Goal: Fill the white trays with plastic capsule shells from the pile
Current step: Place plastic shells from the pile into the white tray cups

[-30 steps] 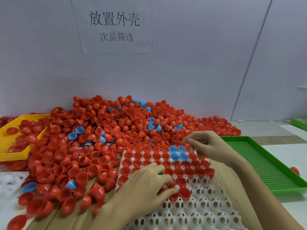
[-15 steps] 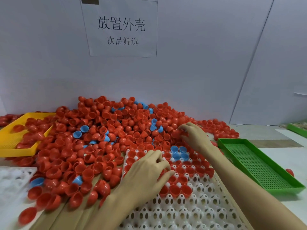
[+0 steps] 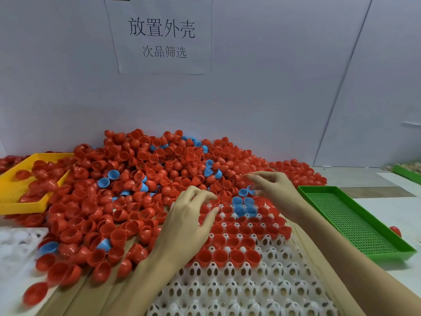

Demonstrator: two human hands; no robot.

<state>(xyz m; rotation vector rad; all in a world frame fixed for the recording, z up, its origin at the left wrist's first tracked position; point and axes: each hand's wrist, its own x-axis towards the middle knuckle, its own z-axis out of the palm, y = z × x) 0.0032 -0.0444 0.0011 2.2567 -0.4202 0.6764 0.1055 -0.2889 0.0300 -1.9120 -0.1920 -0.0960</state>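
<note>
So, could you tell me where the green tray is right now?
In the head view, the green tray sits on the right of the table, just beyond the right forearm and beside the white tray.

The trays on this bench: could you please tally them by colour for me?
White: 2, the centre white tray and the left white tray
Green: 2, the near green tray and the far-right green tray, which is partly cut off
Yellow: 1, the yellow tray
Total: 5
</note>
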